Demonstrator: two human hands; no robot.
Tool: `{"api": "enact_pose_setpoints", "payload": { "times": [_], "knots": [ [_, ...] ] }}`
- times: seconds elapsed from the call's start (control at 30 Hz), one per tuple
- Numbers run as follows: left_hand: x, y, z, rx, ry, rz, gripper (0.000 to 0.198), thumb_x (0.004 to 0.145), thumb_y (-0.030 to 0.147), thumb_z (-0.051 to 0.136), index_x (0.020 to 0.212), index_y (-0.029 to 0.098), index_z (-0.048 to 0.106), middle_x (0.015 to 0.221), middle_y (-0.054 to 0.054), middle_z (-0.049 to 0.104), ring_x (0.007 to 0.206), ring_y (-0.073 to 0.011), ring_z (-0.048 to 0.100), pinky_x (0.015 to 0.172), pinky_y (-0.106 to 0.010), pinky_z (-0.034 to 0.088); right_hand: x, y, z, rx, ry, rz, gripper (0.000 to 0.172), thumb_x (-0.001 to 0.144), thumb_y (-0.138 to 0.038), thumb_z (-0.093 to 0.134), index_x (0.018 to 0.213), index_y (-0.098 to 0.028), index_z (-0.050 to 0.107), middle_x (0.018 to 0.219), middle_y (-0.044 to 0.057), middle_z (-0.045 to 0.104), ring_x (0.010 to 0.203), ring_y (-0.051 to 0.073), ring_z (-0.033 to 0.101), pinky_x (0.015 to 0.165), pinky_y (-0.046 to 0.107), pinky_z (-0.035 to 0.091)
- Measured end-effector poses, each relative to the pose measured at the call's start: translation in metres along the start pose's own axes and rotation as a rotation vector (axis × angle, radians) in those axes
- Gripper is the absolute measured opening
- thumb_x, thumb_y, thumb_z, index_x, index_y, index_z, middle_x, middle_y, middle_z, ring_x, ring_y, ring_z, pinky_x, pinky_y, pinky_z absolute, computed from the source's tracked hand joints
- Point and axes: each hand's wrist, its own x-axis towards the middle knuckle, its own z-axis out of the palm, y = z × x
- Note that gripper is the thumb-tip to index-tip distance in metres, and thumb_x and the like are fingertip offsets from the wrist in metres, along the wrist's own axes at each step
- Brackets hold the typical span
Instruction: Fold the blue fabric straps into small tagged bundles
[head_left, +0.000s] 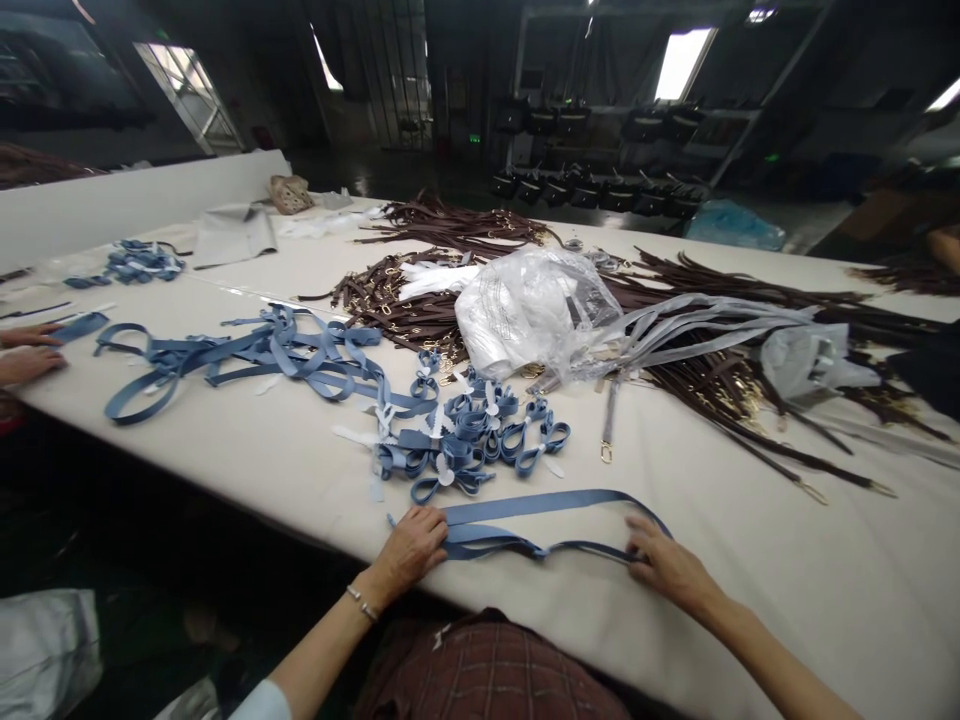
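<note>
A long blue strap (555,502) lies in a flat loop near the table's front edge. My left hand (417,545) is closed on the strap's gathered left end, where several layers run together. At the right end of the loop, my right hand (660,560) has its fingers curled on the strap where it bends back; the fingertips are slightly blurred. Just beyond the loop sits a pile of bundled blue straps (480,430), tied with white paper bands. Loose, tangled blue straps (292,350) spread to the left of that pile.
Brown straps with gold clasps (390,295) are heaped behind. A clear plastic bag (525,305) and grey plastic strips (697,325) lie over them. Another person's hands (30,355) hold a blue strap at the far left. More blue bundles (142,262) lie further back.
</note>
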Motion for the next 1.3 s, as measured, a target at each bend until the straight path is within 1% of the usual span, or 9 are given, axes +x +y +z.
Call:
{"api": "enact_pose_setpoints", "payload": {
  "times": [0.17, 0.27, 0.37, 0.53, 0.7, 0.83, 1.0, 1.17, 1.3],
  "knots": [
    [0.003, 0.01, -0.007, -0.074, 0.025, -0.163, 0.02, 0.082, 0.024, 0.071, 0.097, 0.021, 0.058, 0.114, -0.007, 0.064, 0.106, -0.0259, 0.058, 0.092, -0.041, 0.046, 0.0, -0.007, -0.014, 0.076, -0.028, -0.023, 0.032, 0.075, -0.035, 0.06, 0.106, -0.025, 0.064, 0.144, 0.009, 0.048, 0.102, 0.024, 0.065, 0.09, 0.039, 0.052],
    [0.012, 0.016, -0.009, -0.059, 0.007, -0.215, 0.033, 0.08, 0.022, 0.073, 0.108, 0.02, 0.057, 0.123, -0.009, 0.061, 0.111, -0.0278, 0.057, 0.093, -0.043, 0.046, 0.0, -0.025, -0.018, 0.019, 0.012, -0.147, 0.035, 0.075, -0.031, 0.059, 0.11, -0.025, 0.063, 0.133, 0.008, 0.057, 0.104, 0.024, 0.063, 0.091, 0.038, 0.051],
    [0.023, 0.021, -0.009, -0.038, -0.062, -0.195, 0.026, 0.078, 0.019, 0.073, 0.101, 0.02, 0.06, 0.129, -0.008, 0.06, 0.113, -0.0294, 0.055, 0.094, -0.045, 0.045, 0.002, -0.048, -0.008, -0.007, 0.017, -0.273, 0.048, 0.074, -0.024, 0.061, 0.122, -0.026, 0.059, 0.126, 0.008, 0.062, 0.111, 0.025, 0.06, 0.097, 0.038, 0.049],
    [0.032, 0.024, -0.008, -0.062, -0.04, -0.267, 0.01, 0.083, 0.02, 0.068, 0.089, 0.019, 0.061, 0.134, -0.008, 0.055, 0.122, -0.0283, 0.049, 0.099, -0.043, 0.041, 0.017, -0.072, 0.011, -0.102, 0.138, -0.372, 0.02, 0.085, -0.015, 0.05, 0.091, -0.021, 0.068, 0.129, 0.01, 0.059, 0.111, 0.026, 0.059, 0.097, 0.043, 0.047],
    [0.042, 0.022, -0.011, -0.029, -0.092, -0.309, 0.01, 0.084, 0.018, 0.066, 0.09, 0.019, 0.058, 0.107, -0.006, 0.062, 0.102, -0.0255, 0.055, 0.086, -0.039, 0.043, 0.045, -0.079, -0.004, -0.029, 0.109, -0.197, 0.013, 0.081, -0.014, 0.052, 0.082, -0.018, 0.064, 0.155, 0.011, 0.033, 0.095, 0.02, 0.065, 0.079, 0.034, 0.05],
    [0.05, 0.022, -0.011, 0.0, -0.082, -0.327, 0.021, 0.083, 0.017, 0.066, 0.1, 0.019, 0.056, 0.101, -0.006, 0.061, 0.096, -0.0262, 0.054, 0.082, -0.039, 0.041, 0.062, -0.082, -0.021, -0.053, 0.06, -0.137, 0.012, 0.08, -0.016, 0.052, 0.083, -0.018, 0.064, 0.137, 0.01, 0.052, 0.087, 0.016, 0.064, 0.076, 0.028, 0.046],
    [0.046, 0.024, -0.011, 0.021, -0.105, -0.259, 0.013, 0.087, 0.01, 0.055, 0.093, 0.02, 0.058, 0.098, -0.006, 0.061, 0.096, -0.0255, 0.053, 0.083, -0.039, 0.038, 0.056, -0.081, -0.025, -0.174, 0.103, -0.136, 0.031, 0.082, -0.015, 0.052, 0.112, -0.019, 0.06, 0.099, 0.008, 0.067, 0.098, 0.024, 0.061, 0.087, 0.036, 0.042],
    [0.05, 0.041, -0.008, 0.053, -0.14, -0.211, 0.023, 0.088, 0.002, 0.042, 0.091, 0.016, 0.06, 0.098, -0.013, 0.061, 0.096, -0.0284, 0.053, 0.082, -0.043, 0.038, 0.038, -0.081, -0.02, -0.31, 0.102, -0.124, 0.026, 0.086, -0.01, 0.043, 0.086, -0.017, 0.068, 0.101, 0.014, 0.066, 0.096, 0.028, 0.063, 0.081, 0.038, 0.042],
    [0.075, 0.068, 0.001, 0.013, -0.173, -0.123, 0.01, 0.087, 0.015, 0.058, 0.097, 0.017, 0.059, 0.097, -0.011, 0.063, 0.093, -0.0269, 0.056, 0.081, -0.04, 0.041, 0.033, -0.083, -0.012, -0.326, 0.07, -0.041, 0.034, 0.088, -0.01, 0.037, 0.086, -0.016, 0.07, 0.091, 0.017, 0.069, 0.081, 0.027, 0.067, 0.066, 0.034, 0.041]
  ]
}}
